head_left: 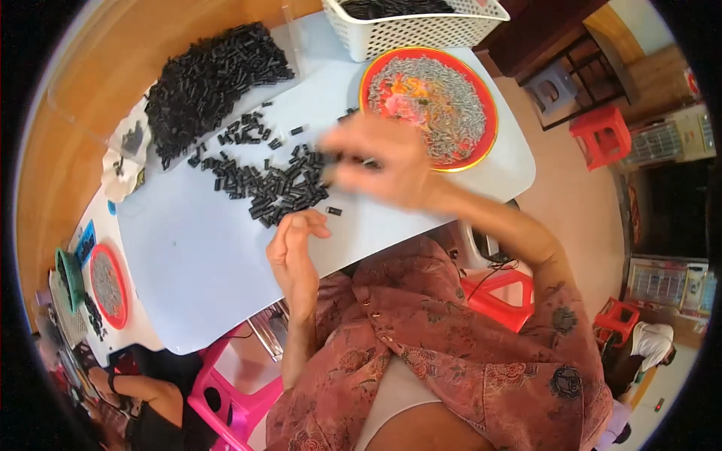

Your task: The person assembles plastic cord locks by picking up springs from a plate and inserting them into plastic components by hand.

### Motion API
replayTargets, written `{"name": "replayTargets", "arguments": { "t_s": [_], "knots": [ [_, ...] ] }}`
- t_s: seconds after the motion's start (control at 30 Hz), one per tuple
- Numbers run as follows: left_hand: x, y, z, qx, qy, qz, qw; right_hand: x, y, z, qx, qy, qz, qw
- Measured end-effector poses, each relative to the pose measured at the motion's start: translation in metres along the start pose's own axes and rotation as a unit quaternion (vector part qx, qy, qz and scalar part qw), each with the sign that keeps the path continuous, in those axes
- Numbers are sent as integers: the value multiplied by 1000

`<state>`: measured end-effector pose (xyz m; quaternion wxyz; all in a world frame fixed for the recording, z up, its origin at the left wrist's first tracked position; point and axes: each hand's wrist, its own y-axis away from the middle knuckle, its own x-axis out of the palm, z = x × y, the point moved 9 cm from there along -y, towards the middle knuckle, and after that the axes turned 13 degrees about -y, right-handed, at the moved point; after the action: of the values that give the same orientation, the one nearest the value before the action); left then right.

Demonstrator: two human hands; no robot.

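A pale blue table [195, 255] filled the middle of the frame, with a white basket [421, 30] at the top edge and a red plate [485, 98] of small grey metal parts just below it. Small black parts [278, 184] lay scattered at centre, under a larger heap at upper left. The right hand [380, 161], blurred, hovered over them, its grip unreadable, while the left hand [293, 252] rested just below with fingers curled narrow, holding nothing visible.

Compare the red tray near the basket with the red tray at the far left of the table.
The red tray near the basket looks large and nearly round, showing a coloured floral centre under its small grey parts. The red tray at the far left appears smaller and narrow, squeezed near the picture's rim, fully covered. Both are red-rimmed and hold grey parts.
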<state>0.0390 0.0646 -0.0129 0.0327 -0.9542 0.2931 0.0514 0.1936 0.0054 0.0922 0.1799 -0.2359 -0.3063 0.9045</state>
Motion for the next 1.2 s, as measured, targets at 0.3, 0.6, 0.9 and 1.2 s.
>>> {"name": "replayTargets", "arguments": {
  "t_s": [0.3,0.6,0.9,1.2],
  "knots": [
    [11,-4,-5,-9,-68,24,997,-113,-110,-50,-27,350,-102,931],
    [11,-5,-2,13,-41,45,998,47,-86,-95,-42,134,166,976],
    [8,-3,-5,-9,-43,56,997,78,-64,-112,55,170,334,926],
    [6,-2,-7,-7,-27,38,999,57,-47,-75,100,22,228,968]
  ]
}}
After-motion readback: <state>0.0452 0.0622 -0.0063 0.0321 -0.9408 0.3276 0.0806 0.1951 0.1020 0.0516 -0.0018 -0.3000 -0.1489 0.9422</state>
